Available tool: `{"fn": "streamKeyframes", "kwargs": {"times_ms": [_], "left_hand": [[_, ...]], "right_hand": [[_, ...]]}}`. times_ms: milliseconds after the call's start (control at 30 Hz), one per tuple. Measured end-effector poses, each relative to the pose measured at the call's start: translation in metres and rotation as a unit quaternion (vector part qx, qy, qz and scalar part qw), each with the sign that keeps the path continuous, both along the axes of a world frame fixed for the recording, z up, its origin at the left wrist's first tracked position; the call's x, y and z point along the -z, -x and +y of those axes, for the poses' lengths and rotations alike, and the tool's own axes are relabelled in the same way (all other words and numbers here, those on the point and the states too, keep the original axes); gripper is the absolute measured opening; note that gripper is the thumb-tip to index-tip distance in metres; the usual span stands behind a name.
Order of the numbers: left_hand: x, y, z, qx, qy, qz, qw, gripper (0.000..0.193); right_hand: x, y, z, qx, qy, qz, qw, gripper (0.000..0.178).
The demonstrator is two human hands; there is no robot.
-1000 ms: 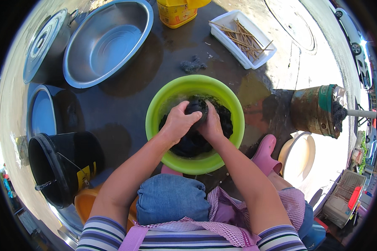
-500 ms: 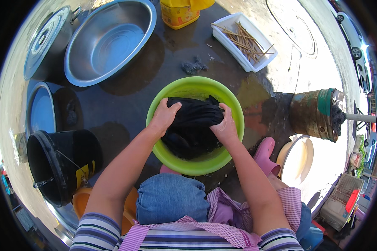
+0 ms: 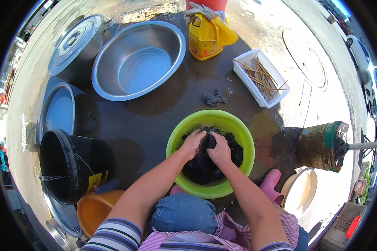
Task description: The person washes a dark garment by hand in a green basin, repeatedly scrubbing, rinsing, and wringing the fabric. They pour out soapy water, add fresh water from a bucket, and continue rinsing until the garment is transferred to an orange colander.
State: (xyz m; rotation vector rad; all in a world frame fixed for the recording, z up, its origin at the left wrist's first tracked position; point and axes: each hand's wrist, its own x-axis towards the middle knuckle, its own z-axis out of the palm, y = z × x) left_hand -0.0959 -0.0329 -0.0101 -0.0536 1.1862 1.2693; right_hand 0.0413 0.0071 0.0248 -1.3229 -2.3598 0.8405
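A lime-green basin [image 3: 251, 152] stands on the wet ground in front of me, with a soaked black cloth [image 3: 203, 169] bunched inside it. My left hand [image 3: 192, 144] grips the cloth from the left, fingers curled into a fold. Close beside it, my right hand [image 3: 220, 149] closes on the same fold from the right. The two thumbs are near each other, and a lump of cloth pokes up between the hands. Some fingertips are hidden in the black folds.
Beyond the basin are a large metal basin [image 3: 100, 79], a yellow jug [image 3: 203, 46], a white tray [image 3: 262, 100] of thin sticks and a grey fibre clump [image 3: 215, 98]. A black bucket [image 3: 92, 154] lies tipped at left; a rusty bucket [image 3: 314, 144] lies at right.
Both hands have come down into the basin and closer together. The cloth, stretched between them before, is now bunched low. The whole view has shifted, so the surroundings sit lower and farther right.
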Motion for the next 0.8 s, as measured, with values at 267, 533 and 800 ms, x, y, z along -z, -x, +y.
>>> {"fn": "streamKeyframes", "kwargs": {"times_ms": [267,533,800], "left_hand": [[-0.020,0.007,-0.027,-0.020,-0.123,-0.255,0.959,0.018],[-0.002,0.012,-0.025,0.004,0.075,0.115,0.991,0.028],[0.004,0.005,-0.035,0.004,0.062,-0.003,0.998,0.034]], "right_hand": [[-0.096,0.030,-0.046,-0.131,-0.042,0.095,0.986,0.054],[-0.003,-0.011,-0.008,-0.073,-0.091,-0.093,0.989,0.075],[0.021,0.004,0.018,0.023,0.250,-0.294,0.922,0.063]]}}
